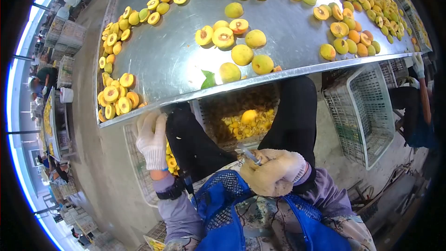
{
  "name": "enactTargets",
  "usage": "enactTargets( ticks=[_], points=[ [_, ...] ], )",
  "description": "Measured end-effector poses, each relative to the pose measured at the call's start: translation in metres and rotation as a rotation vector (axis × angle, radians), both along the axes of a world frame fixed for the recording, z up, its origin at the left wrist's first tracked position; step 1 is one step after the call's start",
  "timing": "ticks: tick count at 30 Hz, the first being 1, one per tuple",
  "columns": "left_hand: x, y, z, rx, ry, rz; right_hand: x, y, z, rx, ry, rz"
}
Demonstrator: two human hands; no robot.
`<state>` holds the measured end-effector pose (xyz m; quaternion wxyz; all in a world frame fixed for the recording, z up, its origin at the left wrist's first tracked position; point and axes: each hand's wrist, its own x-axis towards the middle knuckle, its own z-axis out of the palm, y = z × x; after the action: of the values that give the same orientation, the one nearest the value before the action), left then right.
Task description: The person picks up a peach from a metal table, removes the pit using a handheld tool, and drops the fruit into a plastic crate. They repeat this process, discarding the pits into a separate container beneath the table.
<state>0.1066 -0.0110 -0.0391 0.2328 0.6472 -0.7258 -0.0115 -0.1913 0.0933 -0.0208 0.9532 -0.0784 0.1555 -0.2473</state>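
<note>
My left hand (151, 135), in a white glove, is just below the table's front-left corner, beside cut peach halves (121, 102). Its fingers look stretched out, with nothing visible in them. In front of my body, my right hand (274, 173), in a soiled glove, is closed around a small tool (249, 154) with a narrow grey shaft; most of its handle is hidden. Whole and halved yellow peaches (242, 55) lie on the metal table (160, 72). Between my knees, a crate (199, 112) holds yellow fruit pieces, with one larger peach (249, 116) on top.
A crate (144, 172) with peach halves stands under my left arm. At right is a tilted pale crate (360, 111), near another person's gloved hand (418, 65). A big peach pile (371, 7) covers the table's far right. A green leaf (208, 79) lies near its edge.
</note>
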Motion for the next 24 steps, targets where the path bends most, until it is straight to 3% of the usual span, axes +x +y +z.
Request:
enactTargets(
  ticks=[1,3,5,8,10,12,13,15,19,21,22,23,24],
  points=[
    [-0.003,-0.005,0.0,-0.007,-0.004,-0.001,0.004,-0.004,0.005,0.02,0.032,-0.039],
    [-0.023,-0.022,-0.004,-0.175,-0.027,-0.385,0.006,-0.019,0.016,-0.059,0.008,0.047],
    [-0.08,-0.038,-0.001,0.082,0.481,-0.368,0.006,-0.024,0.019,-0.135,-0.002,0.138],
    [-0.131,-0.079,-0.024,0.261,0.262,-0.537,0.005,-0.022,0.022,-0.159,0.068,0.139],
    [-0.143,-0.104,-0.044,0.319,0.152,-0.591,-0.002,-0.021,0.028,-0.102,0.273,0.052],
    [-0.15,-0.118,-0.054,0.576,0.173,-0.299,-0.002,-0.019,0.023,-0.166,0.384,-0.052],
    [-0.152,-0.117,-0.052,0.578,0.171,-0.301,-0.002,-0.019,0.021,-0.23,0.492,-0.156],
    [-0.154,-0.112,-0.046,0.399,-0.072,-0.342,-0.008,-0.028,0.027,-0.186,0.453,-0.118],
    [-0.14,-0.128,-0.057,0.241,-0.111,-0.457,-0.007,-0.037,0.032,-0.148,0.453,-0.107],
    [-0.135,-0.122,-0.049,0.949,1.025,-0.283,-0.01,-0.038,0.034,-0.169,0.522,-0.163],
    [-0.136,-0.11,-0.041,0.925,1.316,-0.289,-0.012,-0.039,0.035,-0.191,0.592,-0.211],
    [-0.136,-0.099,-0.031,0.931,1.314,-0.288,-0.011,-0.039,0.031,-0.186,0.59,-0.213],
    [-0.135,-0.088,-0.019,1.006,1.454,-0.424,-0.01,-0.039,0.025,-0.208,0.659,-0.253]
  ],
)
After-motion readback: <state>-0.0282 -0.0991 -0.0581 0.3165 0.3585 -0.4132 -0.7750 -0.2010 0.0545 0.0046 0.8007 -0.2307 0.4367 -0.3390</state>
